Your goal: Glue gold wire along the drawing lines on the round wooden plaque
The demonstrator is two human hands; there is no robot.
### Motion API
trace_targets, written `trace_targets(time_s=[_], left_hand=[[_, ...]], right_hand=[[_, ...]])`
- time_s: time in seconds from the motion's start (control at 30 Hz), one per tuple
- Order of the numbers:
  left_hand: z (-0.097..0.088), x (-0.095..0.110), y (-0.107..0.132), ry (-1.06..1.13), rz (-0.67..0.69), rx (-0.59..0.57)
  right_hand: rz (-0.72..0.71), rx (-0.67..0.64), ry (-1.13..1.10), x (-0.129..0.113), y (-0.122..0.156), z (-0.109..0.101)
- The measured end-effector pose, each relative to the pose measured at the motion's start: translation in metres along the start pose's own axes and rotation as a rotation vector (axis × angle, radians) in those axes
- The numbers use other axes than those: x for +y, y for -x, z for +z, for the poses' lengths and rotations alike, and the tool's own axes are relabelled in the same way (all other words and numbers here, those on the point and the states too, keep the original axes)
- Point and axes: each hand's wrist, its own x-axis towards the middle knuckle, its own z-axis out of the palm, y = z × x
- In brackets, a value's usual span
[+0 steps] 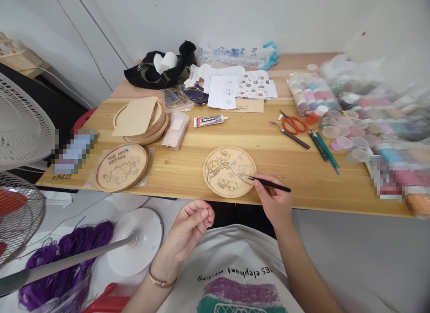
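A round wooden disc (pixel 229 171) with a drawing of flowers and animals lies flat on the pine table (pixel 302 178), near its front edge. My right hand (pixel 273 198) holds a slim black pen-like tool (pixel 270 184), its tip on the disc's right side. My left hand (pixel 193 228) hangs below the table's front edge, with its fingers curled together around nothing. A gold bracelet (pixel 163 279) circles my left wrist.
On the table are a B-7000 glue tube (pixel 210 120), red-handled scissors (pixel 294 124), stacked wooden rings (pixel 144 127), a second drawn disc (pixel 122 167), and paper sheets (pixel 223 91). Bags and small cups of coloured material (pixel 349 124) crowd the right. A fan (pixel 23 124) stands at left.
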Motion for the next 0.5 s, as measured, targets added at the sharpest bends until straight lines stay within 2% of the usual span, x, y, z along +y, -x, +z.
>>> trace_targets(time_s=[0.13,0.23,0.33,0.5], left_hand=[[-0.002,-0.001,-0.001,-0.026,0.007,-0.027],[-0.016,-0.002,0.0,-0.154,0.036,0.082],[-0.046,-0.005,-0.001,-0.27,0.064,0.233],[-0.117,-0.023,-0.005,-0.438,0.043,0.447]], right_hand=[[-0.004,0.002,0.003,0.001,0.0,0.0],[0.0,-0.002,-0.001,0.001,0.0,0.0],[0.014,0.005,-0.012,-0.001,0.001,0.001],[0.016,0.019,-0.011,-0.001,0.001,0.002]])
